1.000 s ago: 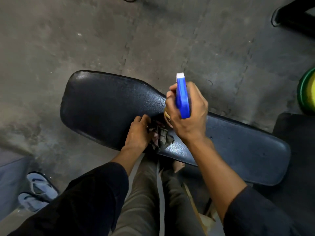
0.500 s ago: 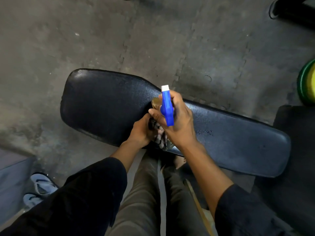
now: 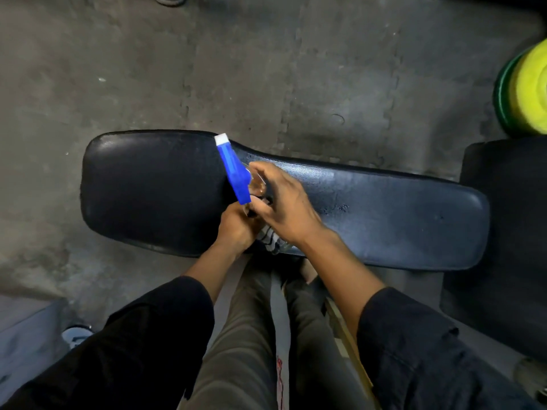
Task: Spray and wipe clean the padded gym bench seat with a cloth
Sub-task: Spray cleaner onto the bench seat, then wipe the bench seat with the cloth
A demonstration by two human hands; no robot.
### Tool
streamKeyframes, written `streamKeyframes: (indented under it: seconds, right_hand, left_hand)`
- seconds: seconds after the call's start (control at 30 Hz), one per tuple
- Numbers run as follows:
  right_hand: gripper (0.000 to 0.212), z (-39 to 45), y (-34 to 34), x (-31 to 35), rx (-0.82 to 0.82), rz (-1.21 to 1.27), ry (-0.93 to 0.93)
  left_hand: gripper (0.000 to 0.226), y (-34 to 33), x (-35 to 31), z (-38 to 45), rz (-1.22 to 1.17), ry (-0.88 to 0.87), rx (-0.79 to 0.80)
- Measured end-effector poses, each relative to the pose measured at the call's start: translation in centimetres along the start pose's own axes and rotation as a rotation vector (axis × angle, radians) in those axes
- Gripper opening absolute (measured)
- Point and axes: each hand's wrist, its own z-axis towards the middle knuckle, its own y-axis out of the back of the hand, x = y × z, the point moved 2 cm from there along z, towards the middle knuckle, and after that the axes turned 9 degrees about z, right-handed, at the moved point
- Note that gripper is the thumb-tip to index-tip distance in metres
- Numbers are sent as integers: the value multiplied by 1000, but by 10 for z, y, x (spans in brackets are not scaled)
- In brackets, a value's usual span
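Long black padded vinyl bench seat [image 3: 148, 190] runs left to right across mid-frame, wide rounded end at left, narrower end at right, over a grey interlocking rubber mat floor [image 3: 266, 69]. Sheen and small specks on the narrower right half.

Spray bottle with blue trigger head and white nozzle tip [image 3: 233, 170] sits above the seat's middle, tilted, nozzle pointing up-left toward the far edge. Clear bottle body partly visible between the fingers, mostly hidden.

Right hand [image 3: 284, 208] is curled around the bottle neck just below the blue head, fingers wrapped, back of hand facing the camera. Left hand [image 3: 236, 229] is close against it, touching or nearly so, fingers bunched at the bottle's base area; what exactly it pinches is hidden by the right hand, cannot tell. Both hands are together over the near edge of the seat.

Striped black-and-white cloth [image 3: 270, 239] lies crumpled on the seat's near edge, just under the right wrist, beside the left hand; only a small part shows.

Both forearms are bare, black sleeves pushed up. Olive-grey trousers [image 3: 245, 335] below, legs pointing at the seat.

Yellow and green round weight plate [image 3: 524, 90] at right edge, cut off. Black pad [image 3: 503, 232] just right of the seat's end. Light-coloured sandal [image 3: 75, 335] lower left on the floor.
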Motion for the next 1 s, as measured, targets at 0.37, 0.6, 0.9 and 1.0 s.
streamKeyframes:
  seconds: [0.37, 0.6, 0.9, 1.0]
  right_hand:
    - [70, -65, 28, -62, -75, -4, -284]
    - [93, -117, 64, -111, -85, 200, -470]
    - [35, -166, 136, -216, -672, 89, -652]
    - [54, -189, 169, -251, -852, -97, -687]
  left_hand:
    - [19, -11, -36, -21, -69, -27, 148]
    - [27, -54, -84, -28, -31, -250, 417]
    - [34, -173, -161, 4, 389, -600, 276]
    - [48, -227, -190, 8, 591, -813, 249]
